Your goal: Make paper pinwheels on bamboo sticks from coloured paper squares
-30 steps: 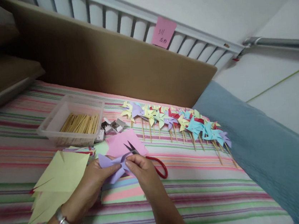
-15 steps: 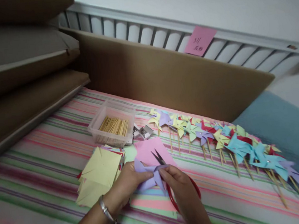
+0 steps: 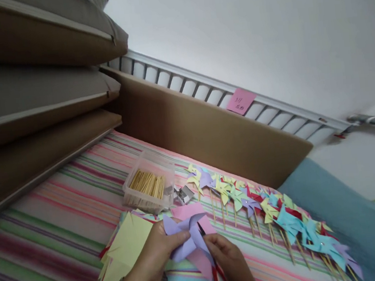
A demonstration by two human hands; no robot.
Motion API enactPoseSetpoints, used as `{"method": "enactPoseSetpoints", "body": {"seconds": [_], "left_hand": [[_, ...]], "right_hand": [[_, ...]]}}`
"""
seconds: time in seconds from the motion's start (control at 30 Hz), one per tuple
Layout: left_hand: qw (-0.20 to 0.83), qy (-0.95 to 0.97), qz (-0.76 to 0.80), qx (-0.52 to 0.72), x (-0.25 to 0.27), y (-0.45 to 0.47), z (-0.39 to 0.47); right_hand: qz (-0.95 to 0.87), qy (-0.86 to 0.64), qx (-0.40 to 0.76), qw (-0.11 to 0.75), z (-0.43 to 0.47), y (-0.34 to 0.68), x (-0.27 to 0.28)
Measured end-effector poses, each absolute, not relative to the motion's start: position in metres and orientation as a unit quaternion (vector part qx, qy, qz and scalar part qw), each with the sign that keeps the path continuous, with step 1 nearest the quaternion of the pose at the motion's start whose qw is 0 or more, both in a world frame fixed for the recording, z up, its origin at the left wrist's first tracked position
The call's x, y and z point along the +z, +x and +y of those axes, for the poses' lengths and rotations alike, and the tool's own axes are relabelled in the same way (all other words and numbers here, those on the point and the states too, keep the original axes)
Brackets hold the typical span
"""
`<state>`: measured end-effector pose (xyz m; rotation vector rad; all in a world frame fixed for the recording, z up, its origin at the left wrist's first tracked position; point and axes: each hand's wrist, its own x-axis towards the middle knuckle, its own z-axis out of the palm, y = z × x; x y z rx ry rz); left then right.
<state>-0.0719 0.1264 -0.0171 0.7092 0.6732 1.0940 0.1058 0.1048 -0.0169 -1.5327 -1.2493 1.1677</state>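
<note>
My left hand (image 3: 156,250) pinches a purple paper pinwheel (image 3: 187,237), thumb on its front, with its blades folded toward the middle. Closed around red-handled scissors (image 3: 217,279), my right hand (image 3: 230,257) is at the pinwheel's right side. The dark scissor blades point up beside the purple paper and are partly hidden. Beneath and behind the pinwheel lies pink paper (image 3: 185,210). A stack of pale yellow square sheets (image 3: 131,239), with cuts at the corners, rests left of my left hand.
A clear plastic box (image 3: 169,172) of thin wooden sticks (image 3: 148,184) stands behind my hands, beside small silvery items (image 3: 184,195). Finished pinwheels (image 3: 288,223) on sticks line the right side. Cardboard (image 3: 206,129) backs the striped cloth (image 3: 64,217); cushion-like stacked slabs (image 3: 40,96) rise at left.
My view has tilted up, so things sit lower in the picture. My right hand has drawn back from the pinwheel's middle and turned the scissors. The purple blades look more spread.
</note>
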Motion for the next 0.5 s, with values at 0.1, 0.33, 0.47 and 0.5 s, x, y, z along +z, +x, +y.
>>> {"method": "enactPoseSetpoints", "body": {"seconds": [0.1,0.33,0.47,0.5], "left_hand": [[0.763,0.311,0.248,0.509,-0.009,-0.08,0.127],[0.819,0.263,0.139,0.49,0.009,-0.106,0.12],[0.822,0.273,0.132,0.482,0.009,-0.117,0.122],[0.819,0.279,0.128,0.485,0.008,-0.119,0.124]], "right_hand": [[-0.538,-0.631,0.38,0.41,0.131,0.097,0.006],[-0.852,-0.483,0.121,0.165,0.243,0.015,0.026],[-0.907,-0.416,0.068,0.017,0.291,-0.035,0.0],[-0.912,-0.406,0.052,-0.017,0.298,-0.044,-0.006]]}}
